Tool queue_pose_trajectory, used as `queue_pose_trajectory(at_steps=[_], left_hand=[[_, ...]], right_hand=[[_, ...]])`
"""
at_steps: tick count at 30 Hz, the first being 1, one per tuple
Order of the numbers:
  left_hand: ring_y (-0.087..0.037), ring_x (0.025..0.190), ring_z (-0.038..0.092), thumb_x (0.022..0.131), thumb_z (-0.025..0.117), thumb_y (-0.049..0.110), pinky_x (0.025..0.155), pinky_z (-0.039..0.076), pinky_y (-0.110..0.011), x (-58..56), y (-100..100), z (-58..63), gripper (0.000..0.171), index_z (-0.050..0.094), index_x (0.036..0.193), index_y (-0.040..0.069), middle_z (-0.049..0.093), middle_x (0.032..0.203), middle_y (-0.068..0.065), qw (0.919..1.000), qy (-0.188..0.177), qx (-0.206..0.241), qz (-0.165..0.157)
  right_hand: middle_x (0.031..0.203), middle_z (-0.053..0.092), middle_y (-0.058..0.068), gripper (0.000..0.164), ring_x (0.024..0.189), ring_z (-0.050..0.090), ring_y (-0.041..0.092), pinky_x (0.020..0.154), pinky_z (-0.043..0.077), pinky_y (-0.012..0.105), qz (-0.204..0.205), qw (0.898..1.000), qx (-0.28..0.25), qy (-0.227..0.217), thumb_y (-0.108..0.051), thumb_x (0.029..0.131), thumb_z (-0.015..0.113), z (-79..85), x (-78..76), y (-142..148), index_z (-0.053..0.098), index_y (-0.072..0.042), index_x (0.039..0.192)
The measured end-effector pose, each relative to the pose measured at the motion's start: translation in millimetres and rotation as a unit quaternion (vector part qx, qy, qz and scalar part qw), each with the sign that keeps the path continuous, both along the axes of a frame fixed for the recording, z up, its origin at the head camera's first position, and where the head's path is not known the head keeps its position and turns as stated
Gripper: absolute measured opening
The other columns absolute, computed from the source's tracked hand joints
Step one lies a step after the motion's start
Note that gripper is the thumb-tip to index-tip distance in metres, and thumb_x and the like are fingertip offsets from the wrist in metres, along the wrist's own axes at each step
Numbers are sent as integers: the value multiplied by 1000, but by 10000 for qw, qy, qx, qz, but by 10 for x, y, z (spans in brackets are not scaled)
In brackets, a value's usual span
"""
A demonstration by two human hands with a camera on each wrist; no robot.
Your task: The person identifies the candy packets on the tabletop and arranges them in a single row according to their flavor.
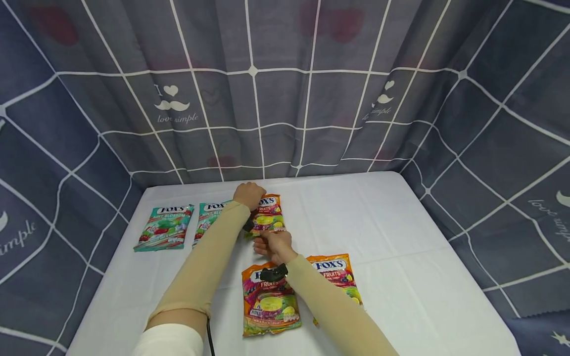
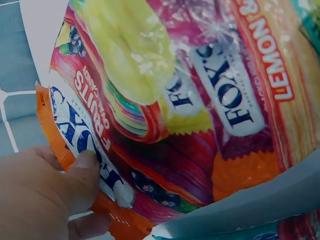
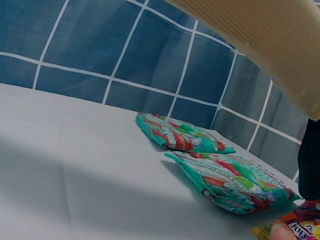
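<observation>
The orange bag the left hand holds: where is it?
In the head view, the orange bag is near the table's far edge, right of two teal bags, beyond the right hand.

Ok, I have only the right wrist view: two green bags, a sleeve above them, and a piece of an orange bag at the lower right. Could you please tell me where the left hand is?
Observer: The left hand grips the top edge of that orange bag.
Operator: Thank you. Are there more bags of this kind which I cannot see?
Observer: Yes, two lie nearer the person: the left bag and the right bag.
Operator: Understood. And is it possible to read the flavour on the gripped one?
Observer: Only partly: the left wrist view shows "LEMON &", but the rest cannot be read there.
</observation>
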State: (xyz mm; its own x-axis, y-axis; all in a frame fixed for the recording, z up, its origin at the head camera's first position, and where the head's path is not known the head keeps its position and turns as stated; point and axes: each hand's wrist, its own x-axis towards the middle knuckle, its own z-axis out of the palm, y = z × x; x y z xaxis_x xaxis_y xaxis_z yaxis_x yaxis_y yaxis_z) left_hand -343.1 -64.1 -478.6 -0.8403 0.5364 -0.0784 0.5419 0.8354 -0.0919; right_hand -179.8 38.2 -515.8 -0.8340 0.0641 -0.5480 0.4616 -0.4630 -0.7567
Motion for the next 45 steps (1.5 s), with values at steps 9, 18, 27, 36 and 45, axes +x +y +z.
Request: queue_pose_trajectory(at_steps=[9, 18, 27, 36, 45], left_hand=[[-33, 105, 74, 100, 80, 14, 94, 59, -50, 81, 29, 58, 24, 81, 123, 8, 80, 114, -14, 9997, 64, -119, 199], [-32, 102, 74, 98, 81, 15, 88, 62, -48, 143, -65, 113, 19, 80, 112, 2, 78, 106, -16, 9994, 200, 29, 278], [-32, 97, 72, 97, 79, 11, 82, 63, -50, 140, -190, 209, 13, 77, 105, 1, 76, 99, -15, 9962, 384, 715, 303], [-26, 74, 68, 103, 72, 15, 73, 59, -47, 425, -390, 391, 12, 75, 105, 3, 76, 92, -11, 9790, -327, 1896, 670], [-19, 64, 57, 107, 72, 19, 61, 48, -34, 807, -613, 477, 16, 75, 108, 3, 67, 80, -4, 9648, -1189, 2275, 576]], right_hand=[[86, 79, 18, 27, 58, 72, 13, 59, 62, 28, 81, 9998, 140, -99, -14, 109, 71, 9, 16, 10, 68, 11, 119], [83, 80, 13, 33, 51, 61, 5, 50, 53, 20, 522, 9970, 543, -168, -24, 108, 74, -46, 57, 93, 67, 6, 119], [84, 80, 9, 38, 54, 61, 4, 53, 53, 20, 1355, 9877, 748, 216, -27, 107, 75, 36, 123, 288, 75, 9, 119], [93, 81, 15, 37, 54, 56, 11, 55, 49, 26, 2630, 9322, 1960, 1528, -28, 108, 74, 204, 162, 511, 77, 4, 126], [86, 81, 8, 31, 60, 66, 29, 54, 48, 31, 3364, 8488, 3438, 2194, -27, 102, 81, 287, 305, 807, 78, -1, 117]])
